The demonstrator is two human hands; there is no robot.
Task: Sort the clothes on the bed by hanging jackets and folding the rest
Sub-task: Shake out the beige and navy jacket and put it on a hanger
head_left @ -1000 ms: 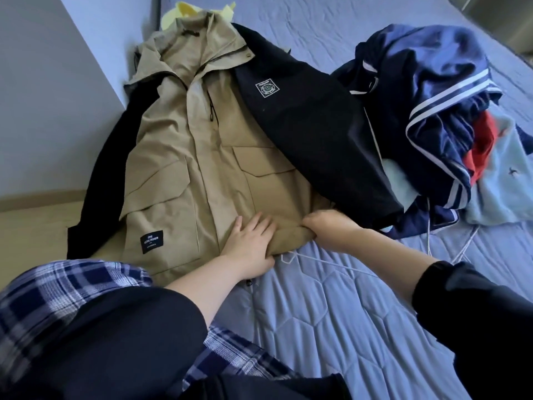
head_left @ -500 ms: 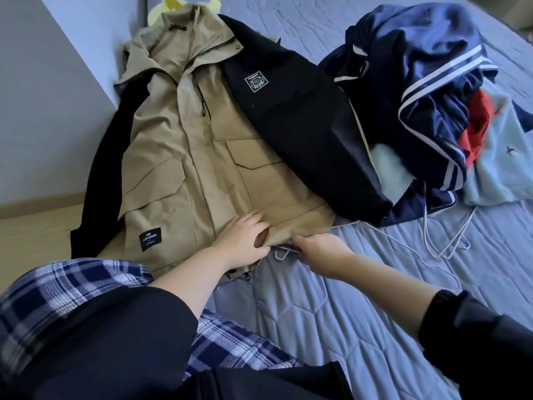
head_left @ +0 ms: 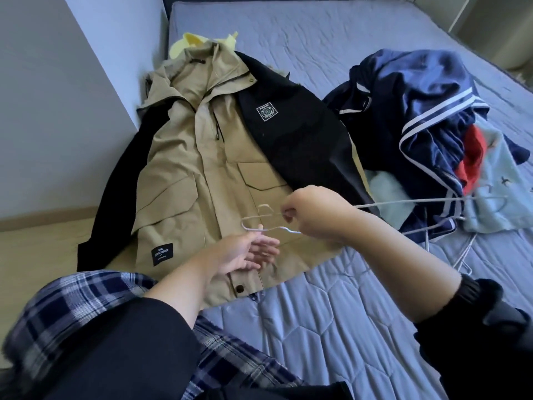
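— Both hands are up over the khaki jacket (head_left: 184,180). My right hand (head_left: 314,212) pinches the wire hanger (head_left: 290,230) near its hook. My left hand (head_left: 248,252) lies open, palm up, just below it and holds nothing. I can't tell whether a fingertip touches the wire.

— Where's the jacket itself?

— Flat on the left side of the bed (head_left: 331,327), front up, collar far, hem near me, black sleeves spread either side. The front looks closed, so I reckon I should open the collar first or feed the hanger up from the hem. I'd go one shoulder at a time, with the hook kept clear of the cloth so the thin wire doesn't snag.

— And the rest?

— A heap of clothes (head_left: 427,116) sits at the far right, navy with white stripes, some red and pale blue. The spare hangers (head_left: 461,261) lie just beside it on the quilt. A yellow garment (head_left: 190,43) peeks out beyond the collar. The bed has a blue quilted cover. A grey wall (head_left: 57,96) runs along its left, with pale flooring (head_left: 28,255) below.
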